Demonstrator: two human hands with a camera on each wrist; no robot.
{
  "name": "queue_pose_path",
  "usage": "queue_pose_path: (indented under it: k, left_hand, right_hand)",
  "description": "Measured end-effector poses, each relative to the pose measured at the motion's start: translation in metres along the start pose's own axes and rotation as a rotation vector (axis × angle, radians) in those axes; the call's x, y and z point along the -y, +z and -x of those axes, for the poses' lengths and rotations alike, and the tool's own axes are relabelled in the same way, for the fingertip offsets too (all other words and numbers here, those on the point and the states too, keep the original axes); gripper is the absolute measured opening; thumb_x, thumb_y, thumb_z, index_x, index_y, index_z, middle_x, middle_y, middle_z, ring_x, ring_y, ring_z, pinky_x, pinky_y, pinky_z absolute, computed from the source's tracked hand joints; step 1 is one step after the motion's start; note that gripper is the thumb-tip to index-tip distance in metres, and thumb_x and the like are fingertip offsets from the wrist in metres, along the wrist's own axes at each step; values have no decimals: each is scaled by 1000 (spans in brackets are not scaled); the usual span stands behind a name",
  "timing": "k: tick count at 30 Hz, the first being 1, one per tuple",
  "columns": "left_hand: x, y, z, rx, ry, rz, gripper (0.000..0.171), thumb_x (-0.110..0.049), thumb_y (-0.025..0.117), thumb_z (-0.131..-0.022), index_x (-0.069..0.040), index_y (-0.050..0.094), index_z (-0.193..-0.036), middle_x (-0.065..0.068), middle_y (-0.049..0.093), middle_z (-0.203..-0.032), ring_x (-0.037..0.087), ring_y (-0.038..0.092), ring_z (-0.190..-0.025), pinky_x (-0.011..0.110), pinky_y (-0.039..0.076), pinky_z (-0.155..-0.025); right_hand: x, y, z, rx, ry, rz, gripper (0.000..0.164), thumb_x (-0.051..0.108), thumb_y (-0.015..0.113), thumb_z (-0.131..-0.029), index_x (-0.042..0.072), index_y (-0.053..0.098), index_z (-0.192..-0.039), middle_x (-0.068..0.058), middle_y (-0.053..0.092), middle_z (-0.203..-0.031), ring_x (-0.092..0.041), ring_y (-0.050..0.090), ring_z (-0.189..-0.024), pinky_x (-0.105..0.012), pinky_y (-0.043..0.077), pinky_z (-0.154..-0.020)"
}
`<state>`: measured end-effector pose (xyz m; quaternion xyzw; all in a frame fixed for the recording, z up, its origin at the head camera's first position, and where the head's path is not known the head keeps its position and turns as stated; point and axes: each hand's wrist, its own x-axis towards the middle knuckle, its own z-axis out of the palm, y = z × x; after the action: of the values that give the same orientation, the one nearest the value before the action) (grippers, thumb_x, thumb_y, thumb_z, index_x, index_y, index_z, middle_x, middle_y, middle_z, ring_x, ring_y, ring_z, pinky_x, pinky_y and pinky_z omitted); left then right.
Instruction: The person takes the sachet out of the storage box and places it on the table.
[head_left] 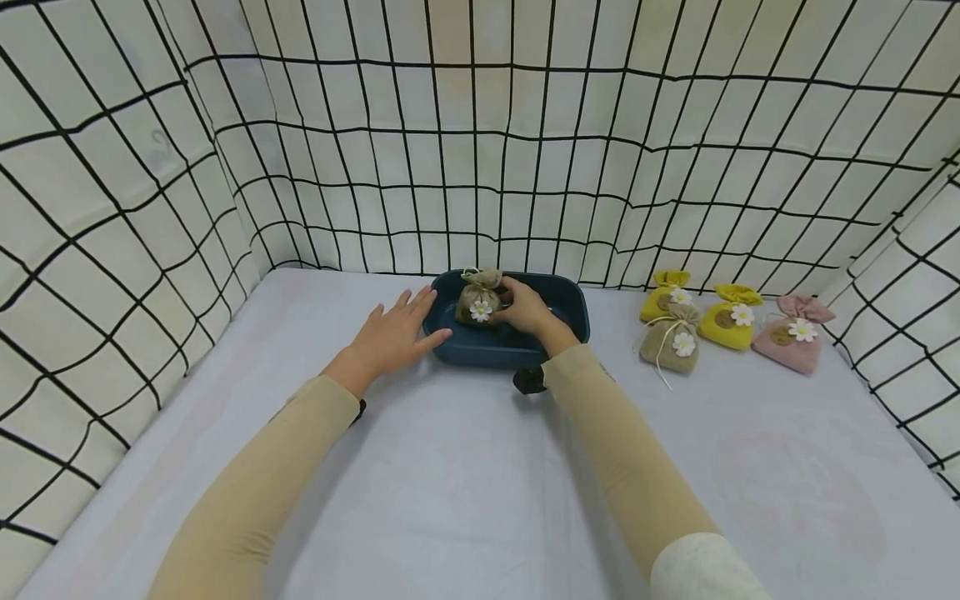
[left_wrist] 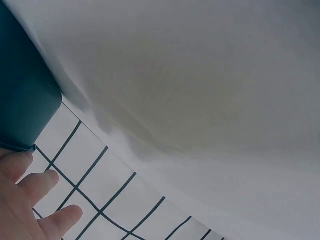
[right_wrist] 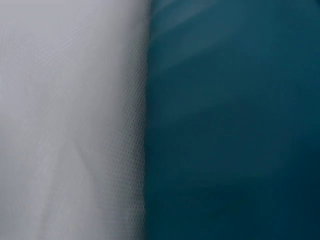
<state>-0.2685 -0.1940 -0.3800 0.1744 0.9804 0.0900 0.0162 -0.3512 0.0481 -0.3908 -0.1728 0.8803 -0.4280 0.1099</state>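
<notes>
A dark blue rectangular tub [head_left: 491,358] stands at the back of the table, in front of the mesh. Inside its left part is a small olive-brown drawstring pouch [head_left: 468,312] with a white flower, its tied neck upward. My right hand [head_left: 527,312] reaches over the tub and pinches this pouch from the right side. At the tub's left end, my left hand [head_left: 393,333] has its fingers spread, the fingertips right at the rim. The left wrist view shows those fingers [left_wrist: 40,185] beside the tub wall [left_wrist: 25,85]; the right wrist view shows mostly tub wall [right_wrist: 230,125].
Several flowered pouches sit together on the right: a beige pouch [head_left: 670,343] in front, a yellow pouch [head_left: 663,300] behind it, another yellow pouch [head_left: 727,321], and a pink pouch [head_left: 787,342]. Black grid mesh [head_left: 472,133] over white sheeting encloses the white table [head_left: 450,492].
</notes>
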Motion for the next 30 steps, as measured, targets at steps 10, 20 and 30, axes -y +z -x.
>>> queue_pose_path:
  k: [10,20,30]
  left_hand:
    - [-2,-1,0,7,-9,-10,86,-62,41,-105,-5,17,-165,11,15,-170,39,16,-154,70,18,-116]
    - [-1,0,-1,-1,-5,-14,86,-62,40,-105,-6,17,-165,11,14,-171,39,15,-155,71,18,-116]
    - [-1,-1,1,3,-10,-12,85,-62,41,-105,-5,18,-165,12,15,-170,39,16,-154,70,18,-116]
  right_hand:
    - [2,0,5,-22,13,9,67,8,75,-94,8,44,-154,-23,63,-133,-37,57,-126,-50,44,-107]
    - [5,-2,7,-33,26,-12,61,10,73,-96,5,47,-151,-24,66,-125,-35,63,-115,-44,53,-95]
    - [8,-2,12,-10,66,-199,62,2,72,-96,1,44,-152,-28,60,-128,-37,63,-114,-39,57,-92]
